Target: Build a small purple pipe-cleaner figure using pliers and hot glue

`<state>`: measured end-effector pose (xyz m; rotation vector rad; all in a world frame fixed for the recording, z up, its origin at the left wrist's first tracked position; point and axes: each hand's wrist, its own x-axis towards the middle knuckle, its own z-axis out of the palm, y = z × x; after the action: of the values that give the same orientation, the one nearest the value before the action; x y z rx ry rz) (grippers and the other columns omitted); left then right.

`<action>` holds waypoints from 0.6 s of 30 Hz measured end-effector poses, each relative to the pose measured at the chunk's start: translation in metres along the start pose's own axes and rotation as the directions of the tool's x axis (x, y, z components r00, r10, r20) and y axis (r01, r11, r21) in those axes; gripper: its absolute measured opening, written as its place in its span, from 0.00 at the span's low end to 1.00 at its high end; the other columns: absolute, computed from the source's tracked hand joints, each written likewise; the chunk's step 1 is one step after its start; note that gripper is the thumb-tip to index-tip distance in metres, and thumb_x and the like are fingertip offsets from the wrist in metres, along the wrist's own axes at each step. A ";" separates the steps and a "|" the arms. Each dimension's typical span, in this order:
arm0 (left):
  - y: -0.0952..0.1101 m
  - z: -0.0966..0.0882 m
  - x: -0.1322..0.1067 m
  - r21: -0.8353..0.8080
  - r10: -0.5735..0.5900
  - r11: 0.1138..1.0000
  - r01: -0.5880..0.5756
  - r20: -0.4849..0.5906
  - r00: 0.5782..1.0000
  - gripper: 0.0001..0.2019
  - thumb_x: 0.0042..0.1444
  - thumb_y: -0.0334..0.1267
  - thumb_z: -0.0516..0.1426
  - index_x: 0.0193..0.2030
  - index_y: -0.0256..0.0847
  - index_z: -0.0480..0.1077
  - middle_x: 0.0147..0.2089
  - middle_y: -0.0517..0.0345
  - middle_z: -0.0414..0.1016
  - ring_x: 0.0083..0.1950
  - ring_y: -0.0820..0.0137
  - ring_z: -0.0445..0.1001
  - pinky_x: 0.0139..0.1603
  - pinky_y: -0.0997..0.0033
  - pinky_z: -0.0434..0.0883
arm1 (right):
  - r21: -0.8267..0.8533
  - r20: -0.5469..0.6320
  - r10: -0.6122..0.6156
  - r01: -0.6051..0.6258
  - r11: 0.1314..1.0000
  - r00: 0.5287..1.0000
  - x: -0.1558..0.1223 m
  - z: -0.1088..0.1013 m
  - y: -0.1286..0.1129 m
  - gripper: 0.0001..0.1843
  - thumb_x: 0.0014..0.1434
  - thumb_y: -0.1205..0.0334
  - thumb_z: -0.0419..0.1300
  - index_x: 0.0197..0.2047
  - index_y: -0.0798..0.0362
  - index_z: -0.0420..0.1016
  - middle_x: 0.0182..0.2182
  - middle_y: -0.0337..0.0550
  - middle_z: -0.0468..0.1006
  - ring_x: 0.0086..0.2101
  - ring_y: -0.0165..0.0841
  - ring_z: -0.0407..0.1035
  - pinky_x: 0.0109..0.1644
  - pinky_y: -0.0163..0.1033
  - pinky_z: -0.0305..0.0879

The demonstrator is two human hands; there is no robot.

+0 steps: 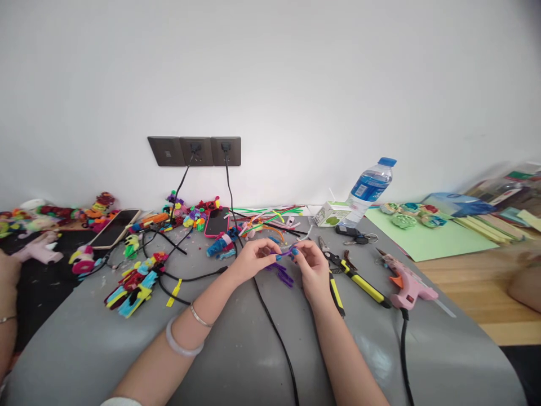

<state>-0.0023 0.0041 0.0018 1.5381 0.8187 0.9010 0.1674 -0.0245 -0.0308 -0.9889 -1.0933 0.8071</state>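
A purple pipe cleaner (285, 253) is stretched between my two hands above the grey table (236, 361). My left hand (256, 260) pinches one end with thumb and fingertips. At the other end, my right hand (313, 269) grips it the same way. More purple pipe cleaner pieces (284, 275) show just below, between the hands; I cannot tell whether they are joined to the held one. Yellow-handled pliers (367, 286) lie to the right of my right hand, partly behind which is another yellow handle (337, 296).
A pink glue gun (409, 288) with a black cord lies at right. Behind are a tilted water bottle (367, 189), a drink carton (332, 214) and keys (359, 235). Pipe-cleaner figures (135, 285) and cables (270, 316) cover the left. Another person's arm (7, 304) is at far left.
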 end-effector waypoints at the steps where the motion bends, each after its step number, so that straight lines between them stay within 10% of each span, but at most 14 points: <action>1: 0.000 0.000 0.000 -0.002 0.001 1.000 -0.001 -0.003 1.000 0.07 0.49 0.36 0.61 0.35 0.37 0.73 0.33 0.57 0.71 0.34 0.72 0.67 0.34 0.74 0.63 | 0.007 -0.004 0.000 0.000 1.000 1.000 0.000 0.000 0.000 0.11 0.54 0.52 0.66 0.35 0.50 0.74 0.31 0.40 0.74 0.31 0.33 0.67 0.33 0.37 0.64; 18: 0.000 0.003 0.000 -0.085 0.017 0.996 -0.030 -0.147 0.989 0.13 0.50 0.43 0.64 0.39 0.39 0.71 0.41 0.54 0.72 0.40 0.70 0.70 0.37 0.74 0.66 | -0.035 -0.008 0.007 -0.007 0.999 1.000 -0.001 0.000 0.000 0.12 0.56 0.51 0.64 0.35 0.50 0.72 0.30 0.39 0.72 0.29 0.32 0.65 0.32 0.36 0.63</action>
<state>0.0003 0.0024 0.0013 1.4206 0.8557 1.0632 0.1676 -0.0251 -0.0308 -1.0247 -1.1013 0.7918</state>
